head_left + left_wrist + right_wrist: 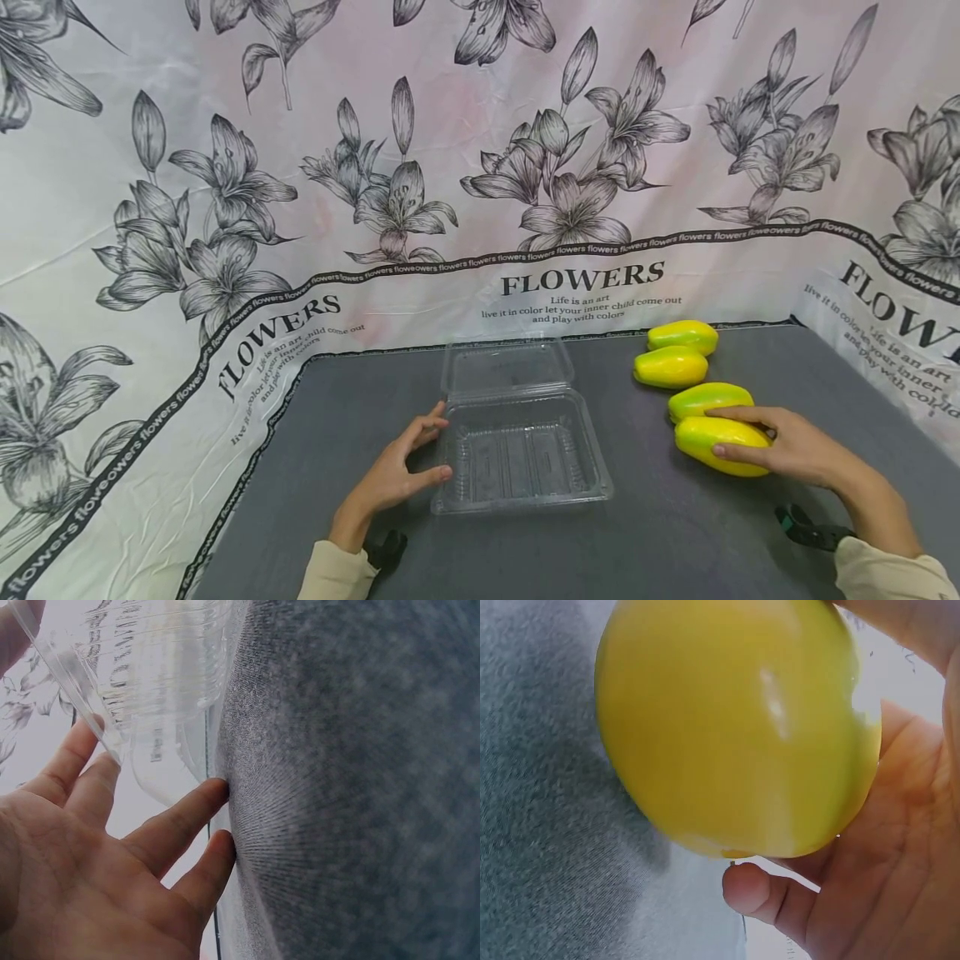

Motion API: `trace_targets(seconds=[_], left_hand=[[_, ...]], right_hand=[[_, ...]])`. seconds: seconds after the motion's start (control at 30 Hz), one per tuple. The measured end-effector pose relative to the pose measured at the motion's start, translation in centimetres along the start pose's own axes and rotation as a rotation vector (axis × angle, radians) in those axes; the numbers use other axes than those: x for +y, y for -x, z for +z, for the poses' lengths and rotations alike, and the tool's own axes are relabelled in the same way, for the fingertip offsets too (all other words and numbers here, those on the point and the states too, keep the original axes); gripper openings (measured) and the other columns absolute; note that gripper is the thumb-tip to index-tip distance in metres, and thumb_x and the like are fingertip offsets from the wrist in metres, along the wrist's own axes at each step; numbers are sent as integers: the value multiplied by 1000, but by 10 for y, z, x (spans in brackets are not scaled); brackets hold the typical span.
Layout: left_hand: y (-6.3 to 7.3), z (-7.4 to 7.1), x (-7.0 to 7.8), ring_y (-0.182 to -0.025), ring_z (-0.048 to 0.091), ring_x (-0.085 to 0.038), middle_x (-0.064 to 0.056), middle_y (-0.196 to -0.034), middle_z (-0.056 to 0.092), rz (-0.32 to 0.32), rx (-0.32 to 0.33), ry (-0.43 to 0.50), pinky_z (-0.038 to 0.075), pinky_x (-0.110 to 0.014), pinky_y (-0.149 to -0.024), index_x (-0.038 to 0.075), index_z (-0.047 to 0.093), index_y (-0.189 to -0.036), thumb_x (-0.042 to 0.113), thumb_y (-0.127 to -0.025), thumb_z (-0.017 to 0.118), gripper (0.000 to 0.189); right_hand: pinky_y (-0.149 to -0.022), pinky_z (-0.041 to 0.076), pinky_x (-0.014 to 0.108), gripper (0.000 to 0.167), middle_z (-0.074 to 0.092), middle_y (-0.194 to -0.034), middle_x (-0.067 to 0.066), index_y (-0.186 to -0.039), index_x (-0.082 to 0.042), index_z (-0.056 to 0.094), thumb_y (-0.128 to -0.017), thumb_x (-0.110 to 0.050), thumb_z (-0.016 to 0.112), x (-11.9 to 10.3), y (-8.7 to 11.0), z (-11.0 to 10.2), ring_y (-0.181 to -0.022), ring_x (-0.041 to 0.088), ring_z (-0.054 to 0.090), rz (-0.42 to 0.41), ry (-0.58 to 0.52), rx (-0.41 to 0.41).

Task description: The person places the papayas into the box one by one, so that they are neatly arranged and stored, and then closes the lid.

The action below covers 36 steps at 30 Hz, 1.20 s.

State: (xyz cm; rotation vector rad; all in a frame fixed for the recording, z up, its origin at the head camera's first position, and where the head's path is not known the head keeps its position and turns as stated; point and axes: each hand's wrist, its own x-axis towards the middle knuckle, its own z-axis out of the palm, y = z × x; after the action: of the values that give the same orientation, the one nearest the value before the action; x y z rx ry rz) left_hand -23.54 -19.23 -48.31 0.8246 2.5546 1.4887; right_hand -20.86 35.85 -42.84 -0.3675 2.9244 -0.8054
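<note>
A clear plastic clamshell container (pixel 521 454) stands with its lid (pixel 508 367) folded back. My left hand (pixel 393 471) is at its left side, fingers spread and mostly straight. In the left wrist view, two fingertips of the left hand (pixel 112 855) meet the container's rim (pixel 67 682), and the other two reach the tabletop. On the right, my right hand (pixel 795 446) holds the nearest yellow-green papaya (pixel 716 442), thumb on the near side and fingers over the top. The right wrist view shows this papaya (pixel 727 727) close up, against the right hand (pixel 885 847).
Right behind the held fruit lies another papaya (pixel 697 402). Two more, a middle papaya (pixel 670 367) and a far papaya (pixel 682 336), lie toward the back edge. The grey tabletop (pixel 360 383) is bordered by a flower-printed cloth (pixel 420 308).
</note>
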Motion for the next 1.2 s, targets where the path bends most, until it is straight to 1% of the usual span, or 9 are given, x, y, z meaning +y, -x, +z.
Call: trace_targets(seconds=[0.1, 0.33, 0.4, 0.53, 0.67, 0.8, 0.93, 1.03, 1.2], left_hand=[[0, -1, 0, -146, 43, -42, -6, -172, 19, -4, 0, 0, 29, -70, -115, 9, 44, -147, 20, -94, 75, 62], [1, -2, 0, -147, 41, -43, -5, -172, 19, -6, -4, -2, 29, -70, -115, 9, 44, -148, 23, -95, 74, 63], [2, -2, -1, -147, 41, -43, -5, -172, 19, -7, -5, -3, 29, -71, -115, 9, 44, -148, 23, -95, 74, 63], [2, -2, -1, -146, 42, -43, -4, -172, 19, -11, -1, -8, 30, -71, -115, 10, 44, -148, 22, -94, 74, 62], [2, -1, -1, -146, 42, -42, -5, -172, 19, -16, 3, -10, 29, -71, -115, 10, 44, -148, 21, -94, 74, 62], [2, 0, -2, -147, 41, -42, -5, -172, 18, -18, -2, -4, 29, -71, -115, 10, 44, -148, 22, -94, 74, 63], [1, 1, -1, -147, 41, -42, -4, -172, 18, -23, -6, -2, 29, -70, -115, 10, 43, -149, 21, -94, 74, 63], [1, 1, -1, -147, 41, -41, -3, -172, 18, -27, -6, -7, 28, -71, -115, 11, 43, -148, 21, -94, 74, 63], [1, 1, -1, -147, 41, -40, -1, -172, 18, -30, -3, -19, 29, -71, -115, 12, 44, -148, 20, -94, 74, 63]], right_hand=[[-70, 45, 34, 57, 67, -126, 20, -140, -11, 62, -93, -40, 73, -4, 0, -2, -94, 19, 56, -20, -16, 12], [-70, 46, 33, 56, 66, -129, 22, -139, -15, 62, -92, -41, 75, -12, -1, -4, -98, 21, 58, -29, -20, 32], [-70, 45, 31, 55, 67, -128, 19, -139, -17, 63, -91, -41, 76, -14, -2, -4, -97, 18, 57, -40, -20, 42], [-69, 45, 26, 53, 68, -127, 15, -138, -20, 64, -90, -40, 77, -18, -2, -4, -95, 7, 55, -73, -23, 72], [-71, 45, 25, 51, 67, -130, 14, -136, -23, 64, -89, -38, 79, -23, -2, -2, -96, 0, 53, -103, -29, 111], [-71, 45, 24, 51, 66, -131, 13, -136, -25, 64, -88, -36, 80, -28, -2, 2, -95, -1, 53, -127, -51, 143], [-71, 45, 24, 53, 66, -127, 9, -136, -25, 64, -87, -34, 82, -34, -4, 7, -93, 1, 52, -157, -59, 186], [-72, 44, 25, 55, 66, -129, 10, -136, -25, 64, -86, -33, 83, -37, -6, 11, -95, 2, 50, -169, -62, 219], [-72, 44, 25, 57, 64, -133, 11, -139, -25, 62, -86, -32, 83, -43, -8, 15, -96, 2, 49, -175, -94, 248]])
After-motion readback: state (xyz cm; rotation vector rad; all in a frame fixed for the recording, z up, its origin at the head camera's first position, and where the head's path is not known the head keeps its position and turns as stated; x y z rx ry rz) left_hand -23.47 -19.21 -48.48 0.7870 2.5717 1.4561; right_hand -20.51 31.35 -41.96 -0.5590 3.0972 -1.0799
